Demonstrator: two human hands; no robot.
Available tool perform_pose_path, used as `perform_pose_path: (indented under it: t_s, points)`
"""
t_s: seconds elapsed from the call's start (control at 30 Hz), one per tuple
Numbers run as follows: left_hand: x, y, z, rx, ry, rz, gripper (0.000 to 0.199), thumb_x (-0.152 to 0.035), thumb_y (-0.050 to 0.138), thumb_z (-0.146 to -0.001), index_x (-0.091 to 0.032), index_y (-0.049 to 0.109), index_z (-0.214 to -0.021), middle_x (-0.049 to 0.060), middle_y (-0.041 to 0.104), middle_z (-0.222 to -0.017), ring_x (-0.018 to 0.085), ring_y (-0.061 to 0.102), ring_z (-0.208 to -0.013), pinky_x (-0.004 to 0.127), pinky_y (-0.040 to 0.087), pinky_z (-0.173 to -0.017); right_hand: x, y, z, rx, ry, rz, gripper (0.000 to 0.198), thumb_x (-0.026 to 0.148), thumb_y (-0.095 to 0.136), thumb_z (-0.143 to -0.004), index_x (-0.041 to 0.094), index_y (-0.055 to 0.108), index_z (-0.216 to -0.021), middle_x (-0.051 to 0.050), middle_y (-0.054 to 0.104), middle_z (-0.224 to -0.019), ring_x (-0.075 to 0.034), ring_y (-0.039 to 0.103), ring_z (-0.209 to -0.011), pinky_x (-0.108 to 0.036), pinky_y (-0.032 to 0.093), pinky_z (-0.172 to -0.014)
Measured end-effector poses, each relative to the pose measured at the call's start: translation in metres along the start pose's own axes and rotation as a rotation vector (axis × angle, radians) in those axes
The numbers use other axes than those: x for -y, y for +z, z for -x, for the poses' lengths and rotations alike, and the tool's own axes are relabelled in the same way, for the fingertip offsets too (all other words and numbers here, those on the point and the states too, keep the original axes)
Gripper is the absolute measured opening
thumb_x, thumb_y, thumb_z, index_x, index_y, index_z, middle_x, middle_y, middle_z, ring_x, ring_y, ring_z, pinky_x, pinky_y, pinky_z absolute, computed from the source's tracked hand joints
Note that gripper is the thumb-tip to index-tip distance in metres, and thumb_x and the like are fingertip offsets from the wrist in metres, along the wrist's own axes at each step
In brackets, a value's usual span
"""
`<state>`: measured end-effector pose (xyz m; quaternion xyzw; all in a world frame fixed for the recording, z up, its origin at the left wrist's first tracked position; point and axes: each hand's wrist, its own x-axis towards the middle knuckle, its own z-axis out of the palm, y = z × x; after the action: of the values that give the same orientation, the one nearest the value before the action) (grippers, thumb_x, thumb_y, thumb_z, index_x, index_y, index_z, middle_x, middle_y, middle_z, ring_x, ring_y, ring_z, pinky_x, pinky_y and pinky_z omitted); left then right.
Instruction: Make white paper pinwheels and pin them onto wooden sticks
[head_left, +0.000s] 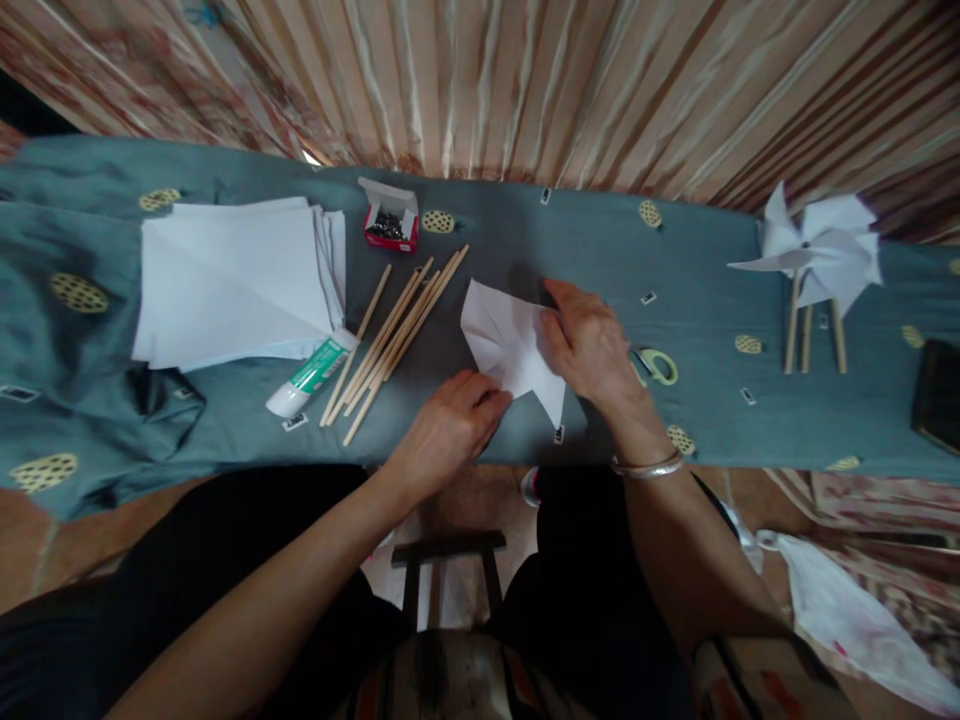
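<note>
A white folded paper pinwheel [510, 335] lies on the cloth in front of me, with pointed blades and creases running to its middle. My left hand [457, 420] is closed on its near left edge, thumb and fingers together. My right hand [592, 345] grips its right side between thumb and fingers, partly covering that blade. Just left of the pinwheel lie several thin wooden sticks [401, 335]. Beside my right wrist rests a pair of scissors [658, 366] with pale green handles, its blades partly hidden by the hand.
Left on the green tablecloth [600, 230] are a stack of white paper [232, 280] and a glue stick [313, 372]. An open red box [391, 222] of small metal pins stands behind the sticks. Finished pinwheels [817, 245] on sticks lie right, near a dark object [937, 395].
</note>
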<state>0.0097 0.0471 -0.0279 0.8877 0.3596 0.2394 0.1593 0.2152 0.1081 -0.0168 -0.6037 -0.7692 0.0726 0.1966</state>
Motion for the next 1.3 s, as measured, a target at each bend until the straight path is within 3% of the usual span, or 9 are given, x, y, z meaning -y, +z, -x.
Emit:
perform_pose_path:
  t_s: [0.2,0.3,0.43,0.63,0.8,0.93,1.13,1.2,1.3]
  points:
    - [-0.001,-0.003,0.002,-0.022,-0.004,0.005,0.022,-0.014,0.049,-0.095,-0.009,0.061,-0.112,0.011,0.066,-0.098,0.021,0.060,-0.091,0.035,0.057,-0.079,-0.007,-0.007,-0.005,0.005,0.053,-0.120,0.032,0.027,0.057,-0.086,0.018,0.070,-0.114,-0.010,0.074,-0.105,-0.029,0.067,-0.098,-0.047,0.051,-0.091]
    - [0.001,-0.006,0.003,-0.041,0.004,-0.025,0.024,-0.014,0.048,-0.095,-0.011,0.060,-0.116,0.011,0.066,-0.100,0.021,0.061,-0.090,0.036,0.056,-0.080,-0.018,-0.012,-0.005,0.009,0.168,-0.343,0.025,0.026,0.064,-0.080,0.021,0.075,-0.102,-0.004,0.074,-0.085,-0.021,0.067,-0.076,-0.038,0.054,-0.075]
    - [0.011,-0.013,0.003,-0.095,0.030,-0.105,0.025,-0.013,0.049,-0.094,-0.012,0.062,-0.114,0.011,0.067,-0.099,0.022,0.061,-0.090,0.038,0.054,-0.080,-0.026,-0.018,0.001,0.033,0.344,-0.726,0.021,0.027,0.072,-0.072,0.021,0.076,-0.091,-0.001,0.072,-0.073,-0.015,0.062,-0.060,-0.029,0.050,-0.057]
    - [0.032,-0.023,0.000,-0.165,-0.010,-0.158,0.024,-0.012,0.051,-0.092,-0.016,0.065,-0.111,0.008,0.066,-0.099,0.022,0.060,-0.094,0.038,0.053,-0.084,-0.011,-0.019,0.031,0.017,0.547,-0.974,0.019,0.027,0.079,-0.064,0.020,0.074,-0.081,0.002,0.070,-0.064,-0.011,0.060,-0.054,-0.026,0.051,-0.054]
    - [0.019,-0.028,0.004,-0.184,0.033,-0.151,0.023,-0.016,0.052,-0.093,-0.014,0.062,-0.113,0.010,0.066,-0.101,0.023,0.058,-0.095,0.039,0.051,-0.084,-0.002,-0.015,0.055,0.029,0.622,-0.963,0.025,0.031,0.079,-0.062,0.019,0.070,-0.082,0.003,0.068,-0.060,-0.011,0.060,-0.050,-0.027,0.053,-0.054]
    - [-0.004,-0.020,0.012,-0.035,0.143,-0.122,0.018,-0.027,0.058,-0.092,-0.014,0.064,-0.104,0.008,0.067,-0.095,0.023,0.059,-0.090,0.035,0.049,-0.076,-0.003,-0.014,0.064,0.009,0.560,-0.814,0.027,0.034,0.075,-0.068,0.019,0.069,-0.089,0.002,0.069,-0.063,-0.014,0.063,-0.053,-0.030,0.054,-0.059]
    - [-0.011,-0.007,0.013,0.063,0.118,-0.100,0.016,-0.023,0.059,-0.091,-0.011,0.064,-0.100,0.009,0.067,-0.096,0.021,0.060,-0.088,0.032,0.052,-0.078,0.007,-0.022,0.071,-0.007,0.383,-0.269,0.023,0.032,0.064,-0.081,0.020,0.070,-0.100,-0.004,0.074,-0.078,-0.021,0.070,-0.071,-0.037,0.056,-0.072]
    - [-0.010,-0.006,0.012,0.056,0.120,-0.099,0.016,-0.022,0.058,-0.092,-0.010,0.064,-0.100,0.009,0.067,-0.094,0.020,0.060,-0.086,0.031,0.054,-0.078,0.013,-0.025,0.071,-0.039,0.254,-0.177,0.025,0.029,0.060,-0.085,0.020,0.069,-0.106,-0.007,0.075,-0.092,-0.025,0.070,-0.086,-0.043,0.055,-0.084]
    - [-0.010,-0.006,0.013,0.045,0.130,-0.107,0.014,-0.019,0.055,-0.093,-0.011,0.064,-0.101,0.007,0.067,-0.092,0.019,0.061,-0.084,0.030,0.055,-0.076,0.017,-0.027,0.071,-0.025,0.029,-0.217,0.026,0.023,0.051,-0.092,0.024,0.069,-0.109,-0.008,0.071,-0.116,-0.026,0.064,-0.112,-0.047,0.049,-0.100]
